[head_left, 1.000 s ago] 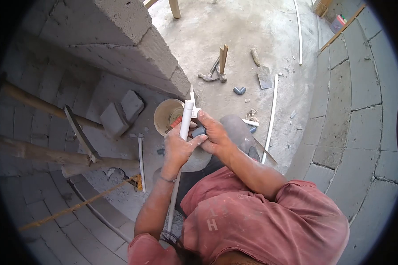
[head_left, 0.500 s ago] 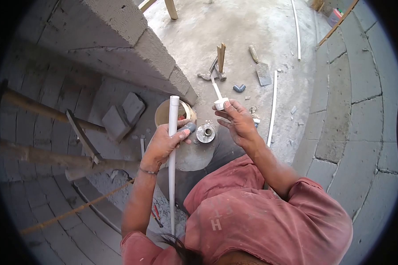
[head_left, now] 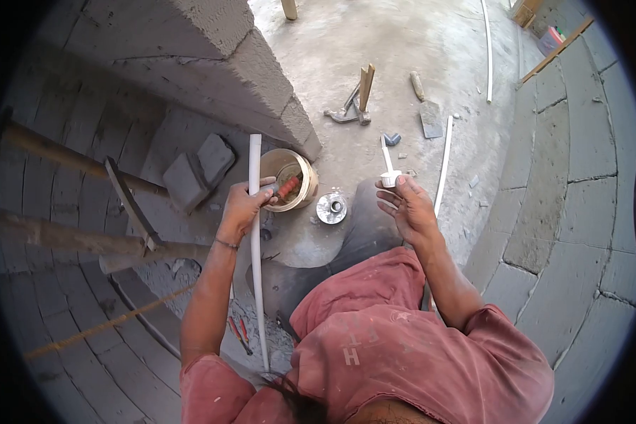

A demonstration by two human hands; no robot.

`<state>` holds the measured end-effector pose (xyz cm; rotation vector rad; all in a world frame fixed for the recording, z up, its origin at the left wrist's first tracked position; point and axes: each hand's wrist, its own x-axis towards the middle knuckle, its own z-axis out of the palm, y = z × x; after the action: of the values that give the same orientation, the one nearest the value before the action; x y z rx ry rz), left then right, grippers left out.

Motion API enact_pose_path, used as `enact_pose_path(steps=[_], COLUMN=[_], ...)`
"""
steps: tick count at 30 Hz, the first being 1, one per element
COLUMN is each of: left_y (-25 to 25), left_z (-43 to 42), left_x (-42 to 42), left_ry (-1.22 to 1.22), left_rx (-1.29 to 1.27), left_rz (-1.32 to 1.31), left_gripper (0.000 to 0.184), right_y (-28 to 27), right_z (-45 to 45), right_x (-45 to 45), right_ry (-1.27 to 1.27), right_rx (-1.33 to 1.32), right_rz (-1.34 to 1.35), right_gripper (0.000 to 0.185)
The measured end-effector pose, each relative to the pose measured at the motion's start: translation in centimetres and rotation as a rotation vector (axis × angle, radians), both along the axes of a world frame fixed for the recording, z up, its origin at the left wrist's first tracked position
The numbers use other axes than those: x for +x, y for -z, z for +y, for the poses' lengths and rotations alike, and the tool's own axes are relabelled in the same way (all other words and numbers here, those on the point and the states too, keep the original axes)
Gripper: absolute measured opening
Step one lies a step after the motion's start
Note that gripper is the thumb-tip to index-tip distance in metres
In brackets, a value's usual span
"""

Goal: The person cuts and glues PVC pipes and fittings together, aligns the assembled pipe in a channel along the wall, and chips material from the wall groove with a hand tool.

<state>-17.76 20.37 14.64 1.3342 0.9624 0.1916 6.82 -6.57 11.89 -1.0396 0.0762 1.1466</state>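
My left hand (head_left: pixel 241 210) is closed around a white plastic pipe (head_left: pixel 256 297), which stands near upright in view with its top end above my fingers. Something grey shows at those fingertips, mostly hidden; it looks like a pipe fitting. Between thumb and fingers, my right hand (head_left: pixel 413 206) pinches a white cap (head_left: pixel 391 179) with a pale applicator stem pointing up. An open round can (head_left: pixel 331 209) with a smeared top sits on the floor between my hands. Beside my left hand stands a bucket (head_left: pixel 308 185) with a red-handled item (head_left: pixel 288 187) inside.
Ahead on the floor lie a hammer (head_left: pixel 344 115), a trowel (head_left: pixel 431 120), a grey elbow fitting (head_left: pixel 393 139) and more white pipe (head_left: pixel 444 162). A block wall (head_left: pixel 275 92) juts in at left. Red-handled pliers (head_left: pixel 240 333) lie by my left forearm. Wooden poles (head_left: pixel 71 237) cross the left side.
My hands have moved farther apart, the left one shifting left with the pipe. The grey piece in it is now mostly hidden. The camera view has shifted, showing more of the bucket.
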Motion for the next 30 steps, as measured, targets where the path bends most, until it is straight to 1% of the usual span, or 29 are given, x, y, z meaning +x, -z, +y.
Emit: enact_pose_path(steps=[2,3,4,6,7,9,10,12,13,14,15,16,18,19,21,22,24,25,27,28,30], left_y=[3.4,6.8,8.1,9.6,10.2,10.9,10.8,10.5,12.4,14.6,15.1,15.5,16.0,15.9,15.7,16.7,19.0,19.8,20.9,19.8,17.8], left_z=[1.7,3.2,3.4,3.6,3.3,2.1,1.5,0.6,1.0,1.5,1.5,1.5,1.3,1.2,1.2,1.7,3.1,3.3,3.7,3.4,3.0], left_x=[-1.7,-3.2,-3.6,-4.0,-4.2,-4.2,-4.0,-3.7,-4.6,-5.6,-6.0,-6.6,-7.4,-7.6,-7.8,-8.6,-10.3,-10.5,-11.0,-10.9,-10.6], left_ry=[-0.103,-0.118,-0.124,-0.132,-0.137,-0.178,-0.183,-0.25,-0.26,-0.389,-0.519,-0.526,-0.659,-0.666,-0.82,-0.828,-0.798,-0.81,-0.762,-0.77,-0.677], left_rx=[0.244,0.356,0.354,0.538,0.534,0.716,0.714,0.799,0.794,0.766,0.735,0.731,0.539,0.536,0.481,0.479,0.333,0.332,0.346,0.346,0.372], left_rz=[0.179,0.282,0.282,0.63,0.628,0.493,0.489,0.441,0.437,0.417,0.398,0.399,0.237,0.235,0.122,0.119,0.099,0.098,-0.028,-0.029,0.105], left_gripper=[0.031,0.033,0.033,0.04,0.04,0.051,0.051,0.053,0.053,0.052,0.051,0.051,0.041,0.041,0.031,0.031,0.032,0.032,0.033,0.033,0.042], right_y=[0.3,0.5,0.5,0.5,0.4,0.3,0.3,0.3,0.2,0.2,0.2,0.2,0.2,0.2,0.0,-0.1,-0.3,-0.3,-0.5,-0.7,-0.9], right_z=[0.0,0.1,0.2,0.5,0.6,0.7,0.7,0.5,0.4,0.4,0.4,0.4,0.6,0.7,1.0,1.1,1.3,1.5,1.9,2.0,2.4], right_x=[0.1,0.2,0.3,0.3,0.3,0.3,0.3,0.2,0.1,-0.1,-0.2,-0.4,-0.7,-0.9,-1.2,-1.4,-1.7,-1.9,-2.3,-2.5,-2.7], right_ry=[0.016,0.009,0.013,0.012,0.01,0.004,0.0,-0.008,-0.011,-0.013,-0.02,-0.022,-0.031,-0.035,-0.044,-0.043,-0.054,-0.06,-0.074,-0.076,-0.09], right_rx=[0.0,0.0,-0.004,-0.008,-0.009,-0.012,-0.021,-0.03,-0.035,-0.038,-0.039,-0.048,-0.059,-0.057,-0.054,-0.052,-0.051,-0.051,-0.051,-0.06,-0.065], right_rz=[-0.005,-0.005,-0.012,-0.023,-0.027,-0.037,-0.047,-0.064,-0.067,-0.065,-0.068,-0.058,-0.052,-0.051,-0.056,-0.057,-0.061,-0.055,-0.051,-0.06,-0.076], right_gripper=[0.028,0.028,0.028,0.028,0.029,0.029,0.031,0.034,0.034,0.034,0.034,0.03,0.027,0.027,0.026,0.026,0.026,0.026,0.027,0.027,0.027])
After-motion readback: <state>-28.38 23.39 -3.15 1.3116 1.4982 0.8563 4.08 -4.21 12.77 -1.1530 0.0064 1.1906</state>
